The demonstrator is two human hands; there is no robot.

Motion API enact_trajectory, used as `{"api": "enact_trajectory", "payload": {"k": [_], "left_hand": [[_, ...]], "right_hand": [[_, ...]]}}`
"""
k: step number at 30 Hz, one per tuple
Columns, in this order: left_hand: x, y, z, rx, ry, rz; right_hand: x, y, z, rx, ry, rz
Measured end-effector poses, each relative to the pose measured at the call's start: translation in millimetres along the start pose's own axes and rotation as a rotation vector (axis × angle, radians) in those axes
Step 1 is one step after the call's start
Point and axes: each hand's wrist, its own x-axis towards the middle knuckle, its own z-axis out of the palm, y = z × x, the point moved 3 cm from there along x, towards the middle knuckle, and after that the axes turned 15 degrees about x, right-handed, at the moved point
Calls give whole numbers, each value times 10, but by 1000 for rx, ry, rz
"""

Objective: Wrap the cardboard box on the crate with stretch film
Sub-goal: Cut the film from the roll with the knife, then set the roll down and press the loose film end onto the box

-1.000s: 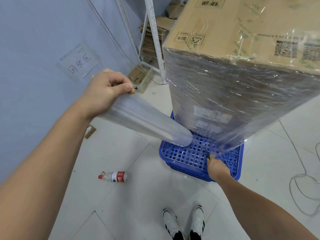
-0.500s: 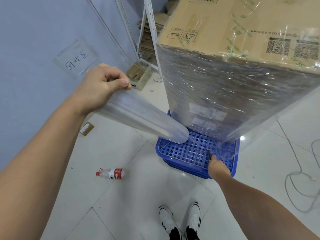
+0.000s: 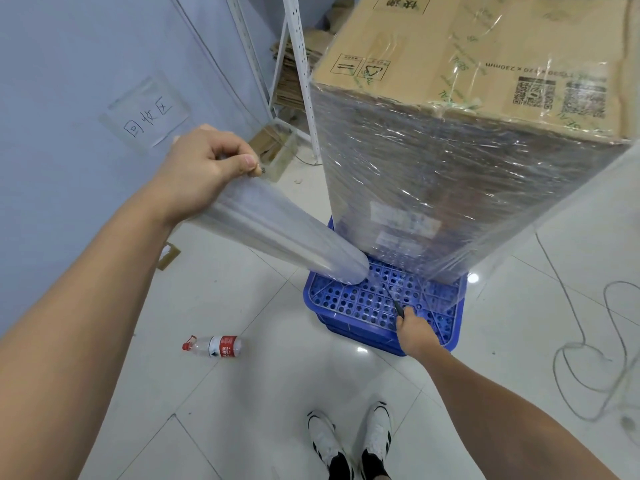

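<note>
Little moving since half-second back: left hand (image 3: 204, 171) still gripping film roll (image 3: 277, 233), long axis slanting down-right toward crate (image 3: 349, 306). Right hand (image 3: 415, 329), nearer crate, pinching dark tool. Cardboard box (image 3: 450, 133) filling upper right.

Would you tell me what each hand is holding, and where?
The left hand grips the stretch film roll at its top end; the right hand holds a thin dark tool by its handle.

Bare forearms (image 3: 86, 341); black-and-white sneakers (image 3: 349, 441).
</note>
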Motion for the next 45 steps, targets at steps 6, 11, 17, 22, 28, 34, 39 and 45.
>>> {"api": "enact_trajectory", "payload": {"k": [6,11,17,22,28,34,39,45], "left_hand": [[-71,-31,-19,-18,26,-20],[-72,0,-25,2,15,-9],[-87,-18,-11,-50,28,-56],[-116,-37,-23,-52,23,-79],[-116,48,-30,-6,19,-70],[-106,154,1,26,11,-94],[-62,263,24,32,5,-86],[69,400,106,28,-9,-71]], "right_hand": [[-130,263,118,-50,6,21],[1,-7,50,-32,-11,-8],[-113,485,39,11,-5,96],[-150,751,7,34,5,102],[-217,373,46,33,56,-11],[-204,240,-4,30,-2,79],[-73,248,12,-77,-27,57],[228,120,-47,-233,-36,-13]]}}
